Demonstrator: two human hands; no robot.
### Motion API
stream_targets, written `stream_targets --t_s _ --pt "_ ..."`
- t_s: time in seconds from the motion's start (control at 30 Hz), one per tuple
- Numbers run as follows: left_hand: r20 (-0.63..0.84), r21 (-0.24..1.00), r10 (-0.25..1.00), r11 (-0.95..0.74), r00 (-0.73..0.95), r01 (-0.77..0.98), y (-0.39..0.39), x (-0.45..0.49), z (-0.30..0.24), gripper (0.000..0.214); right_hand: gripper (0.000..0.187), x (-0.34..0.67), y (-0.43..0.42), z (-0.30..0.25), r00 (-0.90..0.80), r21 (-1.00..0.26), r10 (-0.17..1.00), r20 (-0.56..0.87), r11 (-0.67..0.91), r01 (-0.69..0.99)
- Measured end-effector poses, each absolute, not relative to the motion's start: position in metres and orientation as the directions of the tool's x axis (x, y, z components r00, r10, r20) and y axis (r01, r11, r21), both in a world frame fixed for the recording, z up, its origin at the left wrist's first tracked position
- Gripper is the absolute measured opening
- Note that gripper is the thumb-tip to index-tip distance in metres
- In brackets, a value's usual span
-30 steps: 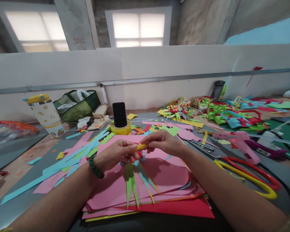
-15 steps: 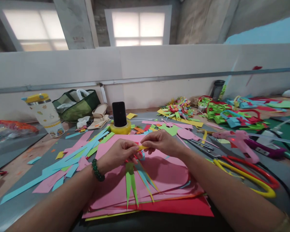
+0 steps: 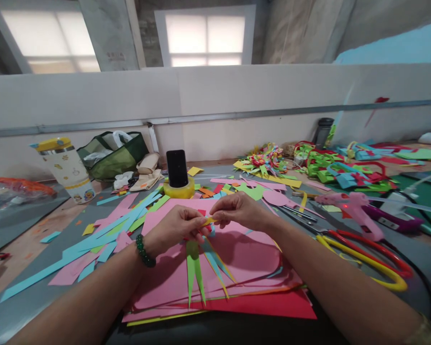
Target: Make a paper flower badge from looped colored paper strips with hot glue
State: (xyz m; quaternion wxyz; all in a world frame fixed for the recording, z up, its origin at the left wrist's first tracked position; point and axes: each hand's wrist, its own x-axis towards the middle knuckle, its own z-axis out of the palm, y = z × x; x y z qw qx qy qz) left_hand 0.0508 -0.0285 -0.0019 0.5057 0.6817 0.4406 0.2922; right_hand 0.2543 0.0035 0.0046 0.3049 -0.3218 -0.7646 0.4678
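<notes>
My left hand, with a green bead bracelet on its wrist, is closed round a small bundle of pointed paper strips in green, blue and yellow that hang down from it. My right hand pinches a short yellow paper strip at the top of that bundle, fingertip to fingertip with the left. Both hands hover over a stack of pink and red paper sheets.
A black phone stands in a yellow tape roll. A pink glue gun and red and yellow scissors handles lie to the right. Loose blue and pink strips spread left. A patterned bottle, a green bag and finished paper flowers stand behind.
The yellow strip between my hands has got shorter as my right hand moved closer to the left. The hanging bundle has stayed in place.
</notes>
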Motion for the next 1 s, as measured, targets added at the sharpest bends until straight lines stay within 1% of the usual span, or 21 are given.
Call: stream_targets --t_s 0.17,0.33,0.43,0.53,0.63,0.73,0.8,0.87,1.0 --pt "-0.03 0.945 0.907 -0.111 0.419 0.307 -0.03 0.054 -0.003 0.034 0.025 0.253 0.002 0.002 -0.65 -0.895 0.746 0.144 0.379 0.236" --pt "-0.019 0.944 0.917 -0.114 0.398 0.308 -0.033 0.058 -0.003 0.03 0.035 0.251 0.003 -0.001 -0.617 -0.915 0.78 0.103 0.318 0.25" --pt "-0.003 0.944 0.92 -0.127 0.391 0.304 -0.035 0.058 -0.002 0.031 0.039 0.25 0.002 0.001 -0.617 -0.918 0.781 0.097 0.31 0.248" --pt "0.023 0.945 0.921 -0.147 0.388 0.293 -0.035 0.057 -0.001 0.032 0.04 0.247 0.0 0.004 -0.605 -0.906 0.783 0.146 0.352 0.237" --pt "0.087 0.941 0.929 -0.195 0.361 0.275 -0.034 0.055 0.0 0.031 0.038 0.245 -0.001 0.006 -0.586 -0.889 0.783 0.21 0.402 0.219" --pt "0.163 0.934 0.936 -0.248 0.314 0.256 -0.033 0.053 0.003 0.027 0.038 0.246 -0.001 0.008 -0.55 -0.892 0.797 0.249 0.41 0.191" --pt "0.188 0.93 0.936 -0.267 0.298 0.251 -0.033 0.052 0.004 0.026 0.037 0.247 0.0 0.009 -0.525 -0.893 0.808 0.266 0.412 0.183" --pt "0.191 0.931 0.933 -0.271 0.307 0.246 -0.032 0.052 0.004 0.026 0.036 0.249 0.0 0.01 -0.511 -0.887 0.812 0.282 0.424 0.184" --pt "0.148 0.933 0.926 -0.247 0.348 0.26 -0.031 0.05 0.003 0.03 0.034 0.251 0.0 0.011 -0.519 -0.871 0.805 0.288 0.445 0.208"
